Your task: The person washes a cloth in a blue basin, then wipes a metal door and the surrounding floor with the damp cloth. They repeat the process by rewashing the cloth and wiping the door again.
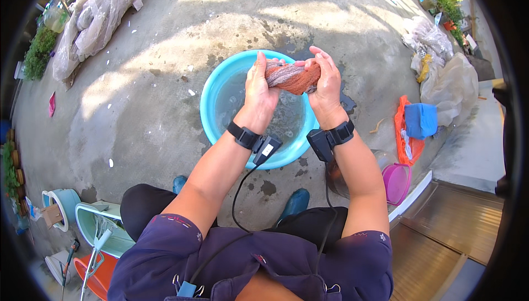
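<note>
Both hands hold a twisted cloth (292, 77), orange-brown and greyish purple, above a light-blue plastic basin (209, 107). My left hand (263, 88) grips the cloth's left end, thumb pointing up. Around its right end my right hand (326, 82) is closed, some fingers raised. Cloudy water (233, 107) with some suds lies in the basin, which stands on the concrete ground. Each wrist wears a black strap with a cabled device. The palms hide parts of the cloth's ends.
Right of the basin lie a clear container, a pink plastic basket (396, 183), an orange bag (403, 135) and a blue bundle (420, 120). Plastic sheeting (452, 86) is heaped beyond. Lower left stand a pale green tub (84, 226) and a red basin (93, 276). Lace-patterned sheeting (99, 16) lies upper left.
</note>
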The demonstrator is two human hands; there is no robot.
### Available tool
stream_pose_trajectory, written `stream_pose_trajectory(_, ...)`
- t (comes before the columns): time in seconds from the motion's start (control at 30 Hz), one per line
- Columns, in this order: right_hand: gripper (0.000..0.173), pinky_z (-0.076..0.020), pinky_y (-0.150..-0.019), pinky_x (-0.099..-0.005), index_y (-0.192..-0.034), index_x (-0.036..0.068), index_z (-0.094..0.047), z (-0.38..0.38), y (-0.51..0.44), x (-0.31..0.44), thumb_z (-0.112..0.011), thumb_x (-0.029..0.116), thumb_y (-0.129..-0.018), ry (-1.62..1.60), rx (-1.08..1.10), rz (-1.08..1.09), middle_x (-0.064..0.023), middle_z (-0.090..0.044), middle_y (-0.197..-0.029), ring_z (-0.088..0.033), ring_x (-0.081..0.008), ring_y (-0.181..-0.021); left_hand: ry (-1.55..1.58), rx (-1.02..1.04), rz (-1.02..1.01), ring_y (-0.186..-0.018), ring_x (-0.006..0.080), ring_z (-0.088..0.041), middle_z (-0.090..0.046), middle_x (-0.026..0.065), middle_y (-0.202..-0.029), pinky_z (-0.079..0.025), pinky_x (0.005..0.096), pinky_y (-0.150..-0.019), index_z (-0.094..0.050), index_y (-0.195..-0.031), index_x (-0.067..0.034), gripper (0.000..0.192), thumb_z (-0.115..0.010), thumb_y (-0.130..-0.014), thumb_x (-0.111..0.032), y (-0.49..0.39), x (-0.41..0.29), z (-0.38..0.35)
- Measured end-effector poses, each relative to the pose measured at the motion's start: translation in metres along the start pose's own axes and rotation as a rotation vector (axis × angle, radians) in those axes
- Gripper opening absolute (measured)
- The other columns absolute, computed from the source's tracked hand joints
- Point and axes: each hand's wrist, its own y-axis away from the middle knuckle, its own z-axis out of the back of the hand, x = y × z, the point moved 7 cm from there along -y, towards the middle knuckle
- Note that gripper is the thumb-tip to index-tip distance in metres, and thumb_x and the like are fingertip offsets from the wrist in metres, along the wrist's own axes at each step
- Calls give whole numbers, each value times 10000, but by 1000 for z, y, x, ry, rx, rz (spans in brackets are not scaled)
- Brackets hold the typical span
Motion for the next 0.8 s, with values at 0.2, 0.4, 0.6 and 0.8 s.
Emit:
stream_pose_trajectory(0.2,356,-560,-837,-375,-1339,-20,-531,23,-11,-22,-537,171,-1039,-325,-51,-247,-37,-595,-799,-626,-198,-808,-478,380,-248,-1013,211,-712,-715,96,-1048,-577,356,-910,-542,-1245,-20,376,-747,-937,-88,12,-33,-63)
stream_pose_trajectory(0.4,405,-514,-623,-297,-1388,-39,-518,14,-12,-21,-510,162,-1037,-195,169,-392,-15,-566,-764,-562,-132,-645,-1017,968,-405,-871,173,-707,-707,67,-950,-553,309,-817,-617,-1048,-53,211,-712,-862,-19,43,-39,-110)
stream_pose_trajectory(0.6,445,-417,-444,-233,-1419,-50,-523,-7,-1,-69,-466,157,-1030,-9,397,-712,4,-544,-705,-477,-90,-473,-1293,1358,-455,-902,306,-727,-727,83,-964,-591,380,-775,-632,-955,-84,292,-757,-716,27,60,-31,-96)
stream_pose_trajectory(0.8,388,-369,-488,-233,-1295,-61,-611,-27,36,-90,-460,82,-968,65,437,-1078,29,-496,-656,-438,-61,-551,-1319,1634,-338,-656,261,-599,-509,56,-700,-494,395,-568,-513,-817,-75,266,-731,-665,-74,87,-14,-99)
